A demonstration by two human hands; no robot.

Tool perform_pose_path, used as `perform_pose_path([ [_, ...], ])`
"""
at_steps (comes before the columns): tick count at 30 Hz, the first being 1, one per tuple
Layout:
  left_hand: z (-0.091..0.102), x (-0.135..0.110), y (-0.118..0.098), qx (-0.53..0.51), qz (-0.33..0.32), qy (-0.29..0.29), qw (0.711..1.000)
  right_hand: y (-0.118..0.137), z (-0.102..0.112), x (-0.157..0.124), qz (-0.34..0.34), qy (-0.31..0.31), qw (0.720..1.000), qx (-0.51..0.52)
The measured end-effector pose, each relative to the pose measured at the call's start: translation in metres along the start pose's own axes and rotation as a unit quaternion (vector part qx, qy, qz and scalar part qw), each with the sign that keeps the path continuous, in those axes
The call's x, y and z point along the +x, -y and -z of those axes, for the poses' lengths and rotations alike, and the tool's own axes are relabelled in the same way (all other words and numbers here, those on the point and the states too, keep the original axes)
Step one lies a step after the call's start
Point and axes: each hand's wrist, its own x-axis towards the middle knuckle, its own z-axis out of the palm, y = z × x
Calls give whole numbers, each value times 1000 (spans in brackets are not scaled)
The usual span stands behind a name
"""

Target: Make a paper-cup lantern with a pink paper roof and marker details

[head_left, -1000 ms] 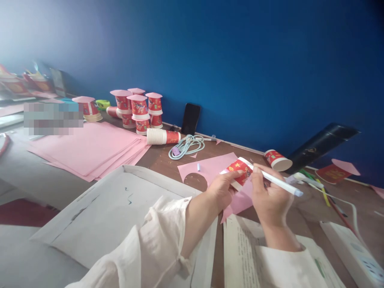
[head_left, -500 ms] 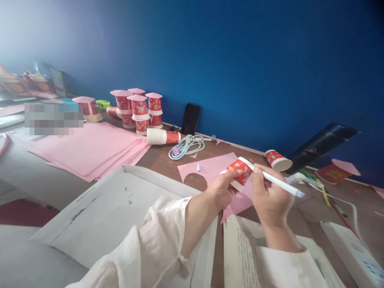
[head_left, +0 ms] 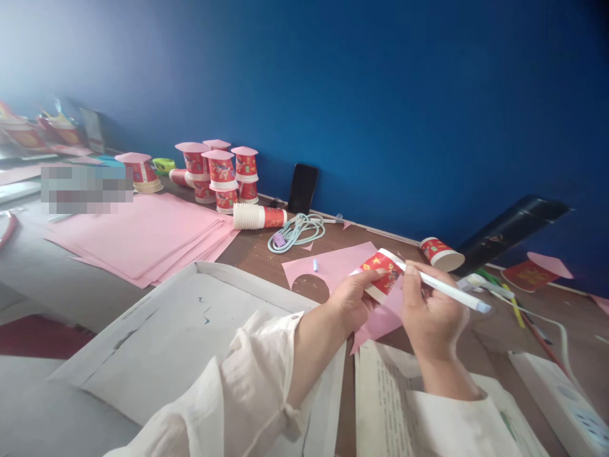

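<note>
My left hand (head_left: 353,299) grips a red and white paper cup (head_left: 380,263) with a yellow star on it, the cup lying tilted on its side. In my right hand (head_left: 431,311) is a white marker (head_left: 447,289), its tip end at the cup's right edge and its pale blue back end pointing right. Beneath both hands lies a cut pink paper sheet (head_left: 349,259) with a rounded hole. A small pale blue marker cap (head_left: 315,265) rests on that sheet.
Pink papers (head_left: 137,235) and stacked cups with pink lids (head_left: 221,171) stand left, near a coiled cable (head_left: 299,231) and phone (head_left: 303,187). A white box lid (head_left: 228,279), an open book (head_left: 375,406), a power strip (head_left: 556,393) and a black tube (head_left: 516,228) surround my hands.
My right hand has shifted slightly right with the marker, whose back end is now farther right and level with about the same height. The left hand and cup stay put.
</note>
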Motion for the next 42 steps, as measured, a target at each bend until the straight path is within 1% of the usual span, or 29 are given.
perform_pose_path([
  [9, 1, -1, 0, 6, 0, 6, 1000, 0, 0, 0, 16, 20, 1000, 5],
  [14, 1, -1, 0, 8, 1, 1, 1000, 2, 1, 0, 37, 14, 999, -10],
  [23, 0, -2, 0, 9, 0, -6, 1000, 1, -1, 0, 49, 7, 998, -25],
  [28, 0, -3, 0, 10, -3, -2, 1000, 1, -1, 0, 47, 10, 999, -22],
  [32, -1, -3, -1, 9, -3, -11, 1000, 2, -1, 0, 47, 6, 998, -28],
  [42, -1, -3, -1, 12, -8, -4, 1000, 5, 1, 1, 39, 12, 999, -33],
])
